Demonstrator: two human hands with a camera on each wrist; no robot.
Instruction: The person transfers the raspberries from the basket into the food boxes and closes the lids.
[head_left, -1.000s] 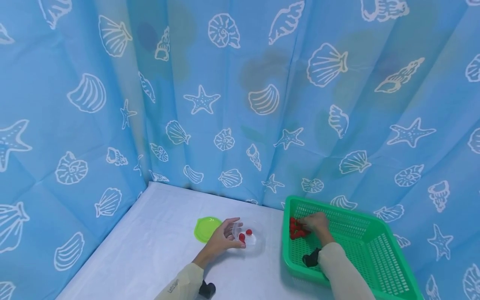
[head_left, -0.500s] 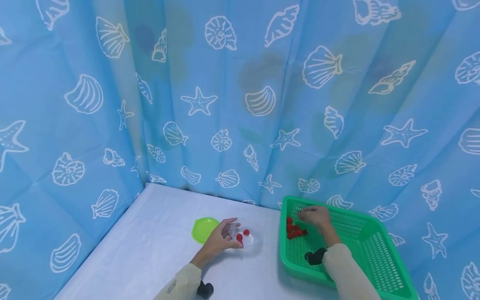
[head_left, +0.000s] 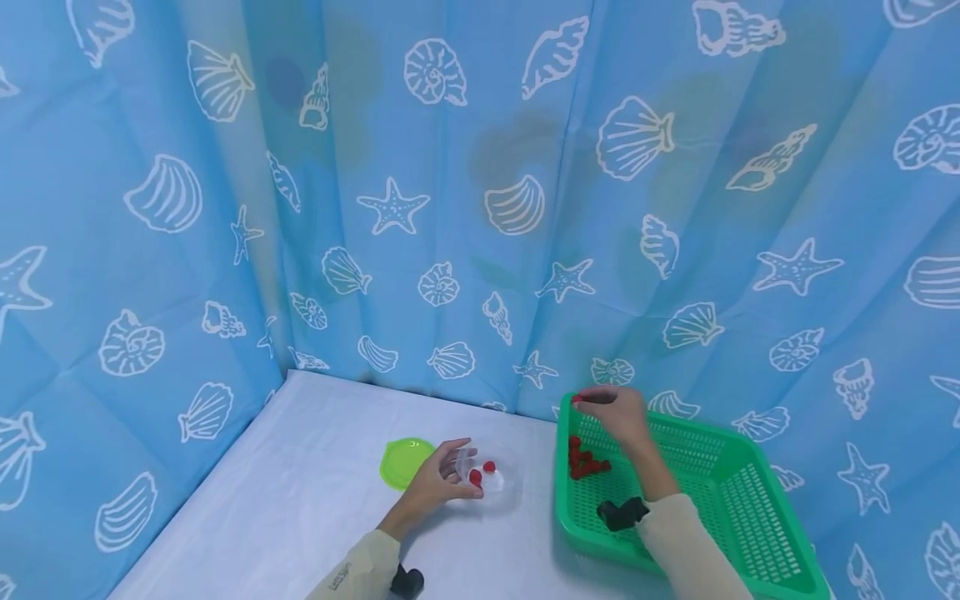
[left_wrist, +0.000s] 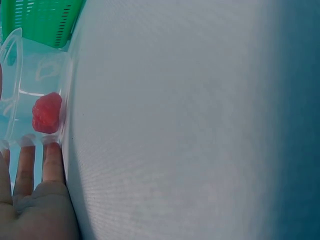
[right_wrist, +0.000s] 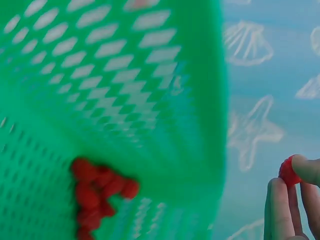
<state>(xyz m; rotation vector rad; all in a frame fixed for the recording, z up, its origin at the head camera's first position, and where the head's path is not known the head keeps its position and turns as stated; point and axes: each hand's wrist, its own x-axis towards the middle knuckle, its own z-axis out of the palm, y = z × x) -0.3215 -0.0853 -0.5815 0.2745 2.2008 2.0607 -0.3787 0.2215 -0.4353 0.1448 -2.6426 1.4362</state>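
Right wrist: a red berry (right_wrist: 289,171) is pinched lightly by the right hand (head_left: 621,412), near the far left corner of the green basket (head_left: 723,458). A clear tub (head_left: 508,492), left of the basket's left edge and apart from it, is gripped at its left wall by the left hand (head_left: 437,481). The berry is judged light, perhaps soft, best held gently by its sides; the tub's thin wall may flex.

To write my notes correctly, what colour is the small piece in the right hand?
The small piece is red, clearest in the right wrist view.
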